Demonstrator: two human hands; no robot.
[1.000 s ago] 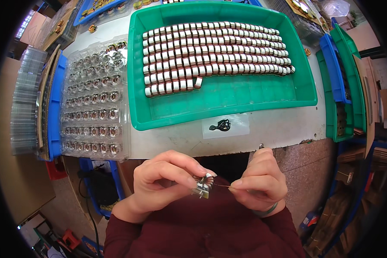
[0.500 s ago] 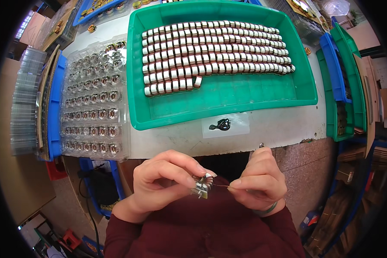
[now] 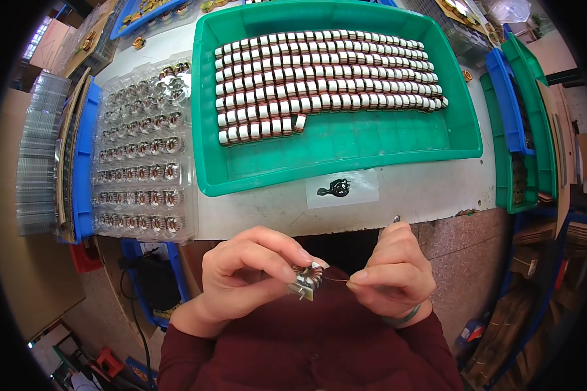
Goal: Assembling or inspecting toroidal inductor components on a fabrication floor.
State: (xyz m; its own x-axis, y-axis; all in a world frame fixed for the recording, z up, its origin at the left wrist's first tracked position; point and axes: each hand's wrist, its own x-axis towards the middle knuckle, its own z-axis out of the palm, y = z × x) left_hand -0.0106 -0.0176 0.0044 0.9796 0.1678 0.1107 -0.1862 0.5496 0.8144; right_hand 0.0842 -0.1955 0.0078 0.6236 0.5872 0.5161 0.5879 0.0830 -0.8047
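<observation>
**Left hand [image 3: 248, 267] pinching a wound coil [image 3: 309, 277]; thin wire [image 3: 335, 280] bridging to the right hand [image 3: 398, 270]**

The left hand is grasping the wound coil at its fingertips, gripping it from the left and upper side; the coil is sitting just right of those fingertips, its winding exposed toward the right hand, its flat base tilting downward and slightly left. The thin wire is leaving the coil's right side and running nearly level, dipping a little, to the right hand; its long axis is lying across the gap between the two grips. The right hand is closing thumb and finger on the wire's far end, touching the wire but remaining apart from the coil; the left hand is the nearer one, already bearing the coil. A small metal tip [image 3: 396, 219] is showing just above the right hand; it may be part of a tool in the fist, though too little is visible to tell.

Beyond both grips, the white table [image 3: 261, 215] is carrying a green tray [image 3: 205, 143] of white-topped coils [image 3: 323, 85] in rows; a paper slip [image 3: 365, 188] is lying between tray and grips; a clear plastic tray [image 3: 188, 169] of coils is standing up and left of the left grip.
</observation>
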